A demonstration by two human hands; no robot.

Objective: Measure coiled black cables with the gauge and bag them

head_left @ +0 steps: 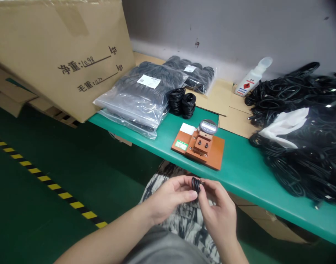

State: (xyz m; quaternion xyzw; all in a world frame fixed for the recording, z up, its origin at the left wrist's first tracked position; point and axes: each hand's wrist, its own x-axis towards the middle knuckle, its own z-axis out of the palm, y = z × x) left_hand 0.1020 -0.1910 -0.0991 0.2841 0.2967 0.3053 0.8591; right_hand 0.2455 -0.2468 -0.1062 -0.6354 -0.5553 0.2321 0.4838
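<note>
Between my two hands, just in front of the table edge and above my lap, is a small coiled black cable. My left hand grips the coil from the left with thumb and fingers. From the other side, my right hand pinches it near a connector end, which shows only in part. Beyond them on the table stands an orange-brown fixture with a round digital gauge on top. Two more coiled black cables stand upright behind it.
Clear bags of coiled cables lie at the back left, beside a large cardboard box. A tangled heap of black cables covers the right, with a white cloth or glove on it. A white bottle stands by the wall.
</note>
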